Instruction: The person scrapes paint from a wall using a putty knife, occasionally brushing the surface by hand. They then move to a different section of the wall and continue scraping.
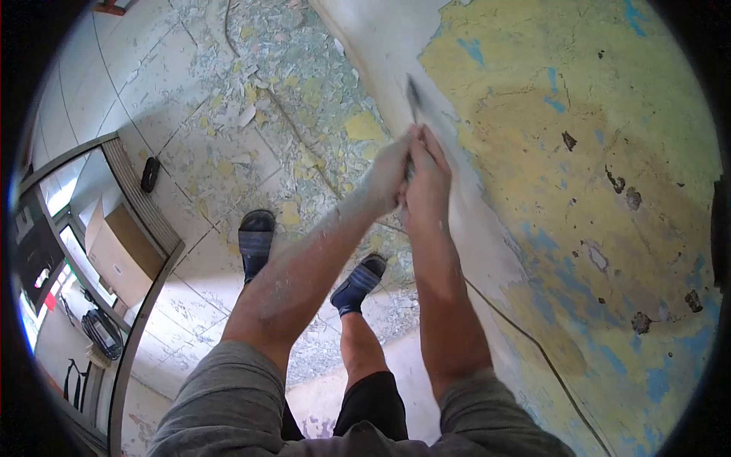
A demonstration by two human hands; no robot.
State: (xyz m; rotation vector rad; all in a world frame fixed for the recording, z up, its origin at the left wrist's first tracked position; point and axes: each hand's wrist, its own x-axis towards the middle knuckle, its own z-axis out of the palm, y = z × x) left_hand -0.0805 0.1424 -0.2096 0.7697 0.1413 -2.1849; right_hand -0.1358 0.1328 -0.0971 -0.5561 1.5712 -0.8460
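Both of my hands grip a scraper (413,95), its dark blade edge-on and slightly blurred against the wall. My left hand (387,177) is wrapped round the handle from the left, and my right hand (429,164) closes on it from the right. Most of the handle is hidden by my fingers. Under the blade is a pale, bare strip of wall (384,38). To its right the wall still carries yellow and blue paint (525,61) with a ragged edge.
Paint flakes (251,99) litter the tiled floor (171,114) around my slippered feet. A cable (525,335) runs along the wall's base and another cord (293,129) crosses the flakes. At left stand a framed mirror (126,335) and a small black object (150,174).
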